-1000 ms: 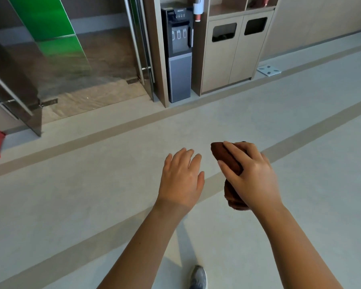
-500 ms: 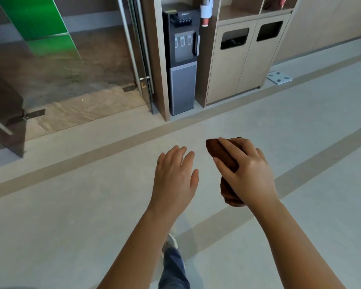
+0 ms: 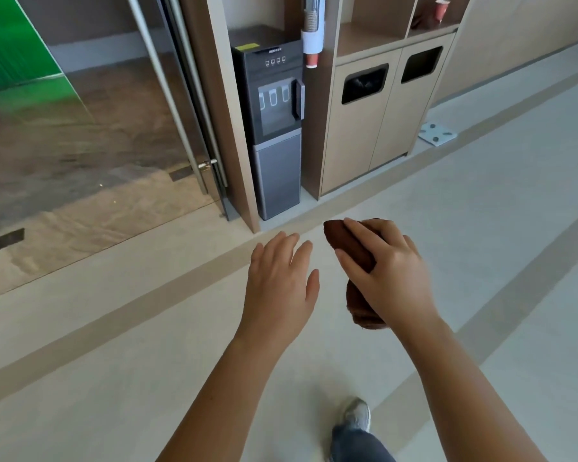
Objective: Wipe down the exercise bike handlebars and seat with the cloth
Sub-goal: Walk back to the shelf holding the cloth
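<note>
**Head view: cloth in right hand, both arms extended over floor**

Right hand: fingers wrapped around a bunched brown cloth. One end of the cloth sticks out past the fingertips toward the left; the other end hangs below the heel of the hand. Grip is closed on it, palm facing down.

Left hand: holds nothing. Palm down, fingers spread loosely and slightly curved, thumb out to the right. It sits just beside the cloth, not touching it.

Both hands hang in the air above a pale floor crossed by darker tan stripes. A grey shoe and a jeans leg show at the bottom edge, between the forearms.

Ahead: a dark water dispenser stands in a wooden alcove, with a cup holder tube mounted to its right. Right of that, a wooden cabinet with two bin openings. A glass door is to the left. A flat scale lies on the floor near the cabinet.

Exercise bike: not in view.
</note>
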